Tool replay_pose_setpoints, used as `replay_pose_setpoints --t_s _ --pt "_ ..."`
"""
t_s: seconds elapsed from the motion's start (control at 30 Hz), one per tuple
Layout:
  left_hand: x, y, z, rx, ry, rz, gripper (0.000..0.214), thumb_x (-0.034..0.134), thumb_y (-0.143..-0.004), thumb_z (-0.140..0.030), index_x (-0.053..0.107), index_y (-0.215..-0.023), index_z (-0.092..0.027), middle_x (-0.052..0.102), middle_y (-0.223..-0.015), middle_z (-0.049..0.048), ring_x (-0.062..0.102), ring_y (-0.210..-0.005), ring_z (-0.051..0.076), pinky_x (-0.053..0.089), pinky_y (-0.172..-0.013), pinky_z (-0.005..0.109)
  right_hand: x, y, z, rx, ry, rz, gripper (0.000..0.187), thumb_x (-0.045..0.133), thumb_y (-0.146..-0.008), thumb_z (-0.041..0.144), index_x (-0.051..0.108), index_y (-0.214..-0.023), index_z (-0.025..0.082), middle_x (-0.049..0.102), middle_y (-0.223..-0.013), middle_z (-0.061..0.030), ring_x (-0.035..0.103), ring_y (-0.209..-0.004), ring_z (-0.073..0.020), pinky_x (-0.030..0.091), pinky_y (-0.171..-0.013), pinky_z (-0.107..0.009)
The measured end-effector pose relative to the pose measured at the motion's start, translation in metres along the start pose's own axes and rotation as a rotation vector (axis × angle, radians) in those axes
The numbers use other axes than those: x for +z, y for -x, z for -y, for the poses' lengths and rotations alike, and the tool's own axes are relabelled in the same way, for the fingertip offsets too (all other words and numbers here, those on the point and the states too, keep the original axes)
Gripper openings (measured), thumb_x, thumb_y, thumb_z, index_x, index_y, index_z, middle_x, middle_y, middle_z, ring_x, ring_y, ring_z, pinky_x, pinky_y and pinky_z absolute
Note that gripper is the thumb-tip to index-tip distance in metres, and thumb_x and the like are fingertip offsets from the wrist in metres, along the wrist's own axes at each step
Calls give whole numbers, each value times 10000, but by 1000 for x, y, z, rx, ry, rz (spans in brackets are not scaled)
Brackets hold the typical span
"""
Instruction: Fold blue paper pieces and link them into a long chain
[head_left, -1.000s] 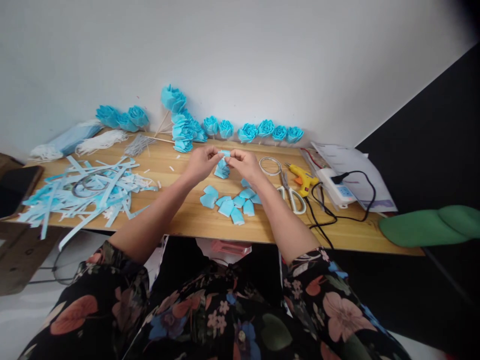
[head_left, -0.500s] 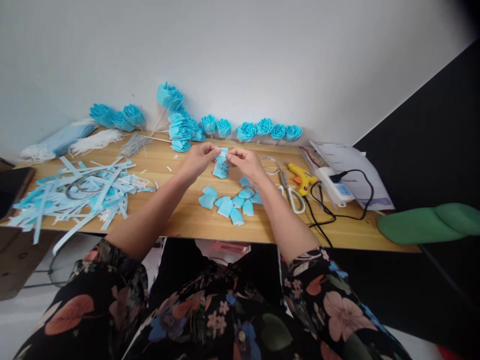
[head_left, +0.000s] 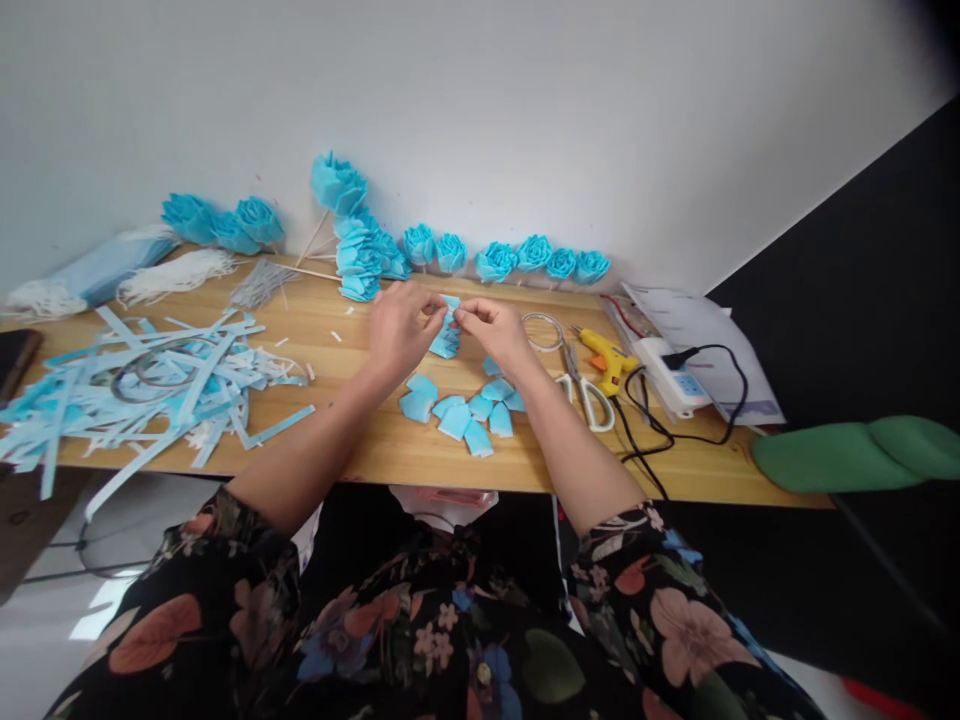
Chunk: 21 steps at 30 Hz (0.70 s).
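1. The small light-blue piece I hold is above the counter (head_left: 394,455), about midway along its length and nearer the back edge than the front: blue piece (head_left: 451,301).
2. It looks like thin cloth or paper, so I judge it light, soft and easily creased; the side edges are the place to hold it.
3. Its upper edge faces the counter's back edge. My fingertips cover its sides, so I cannot tell its long axis.
4. My right hand (head_left: 493,330) pinches its right edge between thumb and index finger; my left hand (head_left: 405,325) appears to pinch its left edge.
5. Just below it is a bunch of blue pieces (head_left: 445,345).
6. Nearer the front edge lie loose blue cut-outs (head_left: 453,421).
7. Toward the right end are scissors (head_left: 576,375) and a yellow glue gun (head_left: 611,358).
8. Heaped strips (head_left: 195,380) cover the left end; blue flowers (head_left: 496,262) line the back edge.
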<state>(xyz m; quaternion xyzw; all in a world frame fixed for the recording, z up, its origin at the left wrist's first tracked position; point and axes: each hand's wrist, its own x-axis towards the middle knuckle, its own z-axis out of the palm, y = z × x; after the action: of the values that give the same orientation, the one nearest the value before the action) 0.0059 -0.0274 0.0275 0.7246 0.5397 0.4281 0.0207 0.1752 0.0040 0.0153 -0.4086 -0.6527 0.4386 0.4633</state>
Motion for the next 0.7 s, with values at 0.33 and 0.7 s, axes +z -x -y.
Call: replay_pose_setpoints --t_s 0.33,0.7 --pt "0 5 5 11 -57 44 133 641 -931 -309 749 -902 -236 706 -838 66 610 -926 267 393 -866 407 2 5 3 -106 249 -30 215 637 -830 371 751 -784 194 745 -714 -1 631 -657 -142 451 -655 -265" --pt "4 6 6 -32 -17 62 116 636 -909 -239 748 -904 -208 710 -825 74 625 -901 276 379 -836 418 4 7 4 -147 368 -53 168 627 -844 303 753 -801 202 747 -736 -1 658 -701 -164 450 -687 -281"
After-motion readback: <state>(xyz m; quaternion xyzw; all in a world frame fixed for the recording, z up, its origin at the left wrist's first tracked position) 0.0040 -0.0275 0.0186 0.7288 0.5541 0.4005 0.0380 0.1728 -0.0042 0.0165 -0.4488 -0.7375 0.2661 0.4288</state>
